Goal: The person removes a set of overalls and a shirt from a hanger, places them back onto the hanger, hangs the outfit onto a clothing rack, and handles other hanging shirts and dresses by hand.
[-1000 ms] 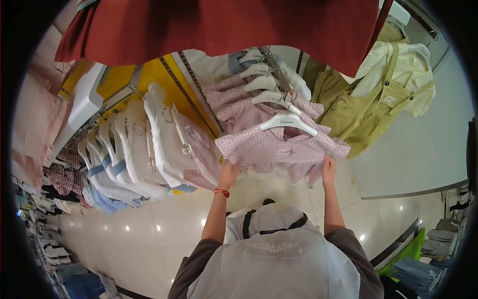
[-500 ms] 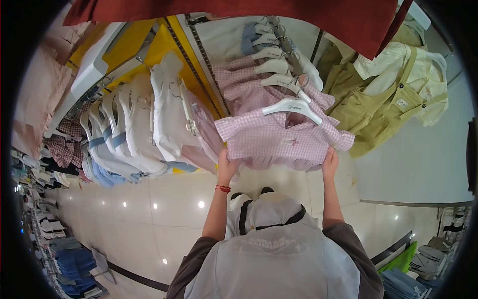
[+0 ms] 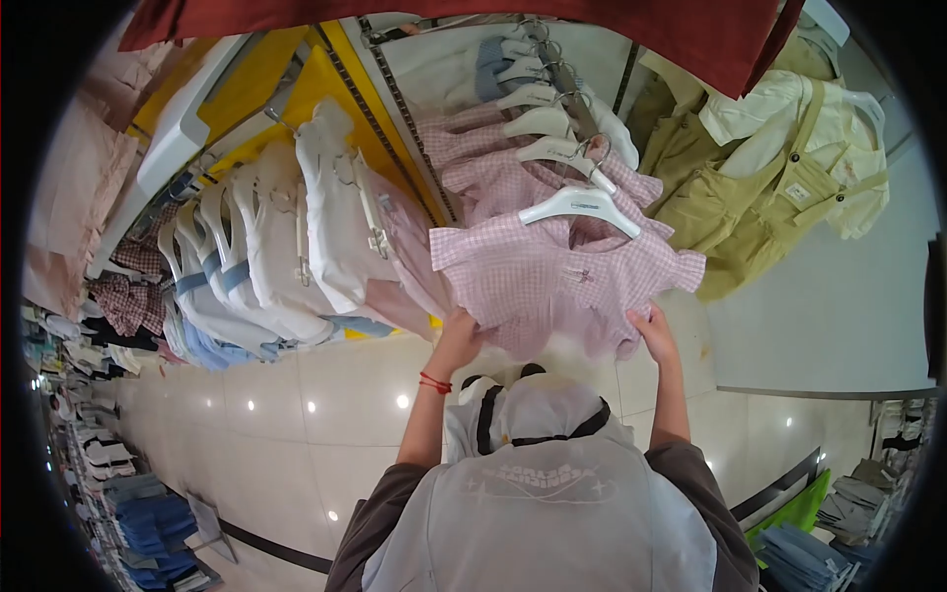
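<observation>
A pink gingham dress (image 3: 533, 276) with a small embroidered mark on its chest faces me on a white hanger (image 3: 580, 205), at the front of a rail. Low on its left side, my left hand (image 3: 458, 340), with a red cord at the wrist, has its fingers closed on the fabric. Across from it, my right hand (image 3: 653, 333) pinches the dress's right side. The hem hangs loose between both hands. More pink gingham garments (image 3: 483, 183) hang close behind.
Left, white tops (image 3: 266, 247) hang on a rail by a yellow panel (image 3: 340, 94). Right, an olive overall dress (image 3: 779, 197) hangs over a pale panel (image 3: 819, 326). Red cloth (image 3: 473, 20) crosses the top. Folded jeans (image 3: 153, 528) lie low left.
Both hands have moved lower on the dress and slightly toward each other. The lower fabric now bunches and hangs between them, where before it was stretched out wide.
</observation>
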`<state>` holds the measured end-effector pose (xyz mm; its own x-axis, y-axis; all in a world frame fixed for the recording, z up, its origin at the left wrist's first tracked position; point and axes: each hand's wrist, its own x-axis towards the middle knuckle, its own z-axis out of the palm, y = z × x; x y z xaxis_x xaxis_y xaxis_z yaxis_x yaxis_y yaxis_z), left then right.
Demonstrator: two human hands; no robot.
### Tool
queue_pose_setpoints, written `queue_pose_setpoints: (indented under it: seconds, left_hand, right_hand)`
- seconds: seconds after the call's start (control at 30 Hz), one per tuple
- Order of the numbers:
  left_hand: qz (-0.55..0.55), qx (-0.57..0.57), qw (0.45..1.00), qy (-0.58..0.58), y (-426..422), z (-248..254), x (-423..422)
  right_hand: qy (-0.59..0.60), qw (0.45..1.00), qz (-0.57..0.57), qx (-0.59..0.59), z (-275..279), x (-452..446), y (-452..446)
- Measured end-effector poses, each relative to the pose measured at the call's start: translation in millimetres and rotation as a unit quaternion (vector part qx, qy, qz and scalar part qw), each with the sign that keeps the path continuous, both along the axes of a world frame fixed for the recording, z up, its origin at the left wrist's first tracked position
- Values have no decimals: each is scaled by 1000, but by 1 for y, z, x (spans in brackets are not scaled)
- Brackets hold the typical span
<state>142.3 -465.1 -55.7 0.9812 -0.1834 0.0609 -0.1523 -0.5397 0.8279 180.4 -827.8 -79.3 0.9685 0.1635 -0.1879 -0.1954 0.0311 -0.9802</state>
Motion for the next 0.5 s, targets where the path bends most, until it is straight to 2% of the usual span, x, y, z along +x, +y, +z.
queue_pose_setpoints:
  seconds: [0.07,0.17,0.27,0.37,0.5]
  left_hand:
    - [24,225,972,-64,-18,4,-11]
    - [42,130,984,-118,-58,29,-22]
    - [-18,171,966,-190,-84,38,-21]
    - [-23,81,975,-205,-101,49,-13]
    - [-54,65,981,-173,-108,37,-3]
  right_hand:
    - [12,999,41,9,14,-6,10]
    - [11,996,91,-15,37,-10,32]
    - [-21,993,110,-40,48,-8,53]
    - [-41,989,136,-52,49,-5,71]
    - [-40,989,145,-9,54,1,86]
